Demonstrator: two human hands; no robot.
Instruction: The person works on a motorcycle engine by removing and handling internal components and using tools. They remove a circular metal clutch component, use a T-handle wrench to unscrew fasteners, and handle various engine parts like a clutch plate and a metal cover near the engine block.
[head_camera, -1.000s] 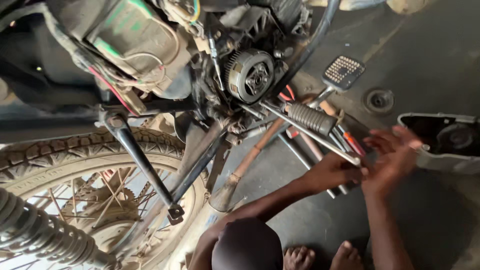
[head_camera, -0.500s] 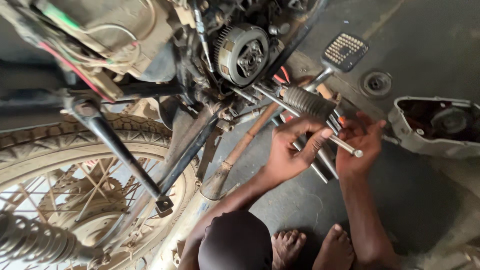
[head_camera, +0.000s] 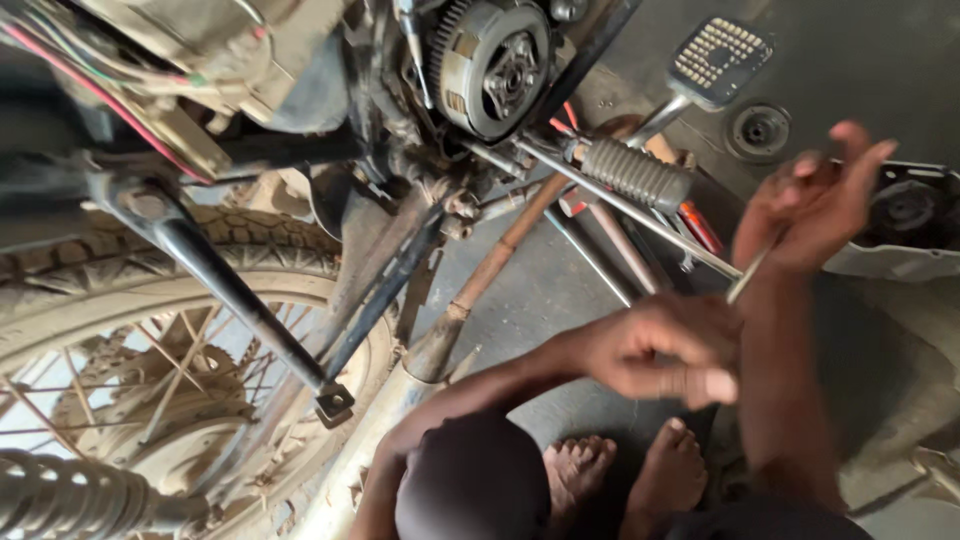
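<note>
The left hand (head_camera: 665, 350) is curled around a thin metal rod (head_camera: 745, 278). The right hand (head_camera: 815, 205) hovers spread open near the rubber footpeg (head_camera: 635, 172) below the exposed clutch (head_camera: 495, 62).

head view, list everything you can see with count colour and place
clutch assembly: one, grey metal, exposed on the engine, top centre
footpeg: one, black ribbed rubber, right of the clutch
pedal pad: one, grey studded, top right
rear wheel: one, dusty black tyre with spokes, left
exhaust pipe: one, rusty brown, running diagonally through the centre
wires: several, red and green, top left
engine cover: one, pale casing with a dark inside, on the floor at right
round cap: one, dark, on the floor top right
bare feet: two, bottom centre
left hand: closed around a thin metal tool
right hand: raised, fingers spread, blurred
</note>
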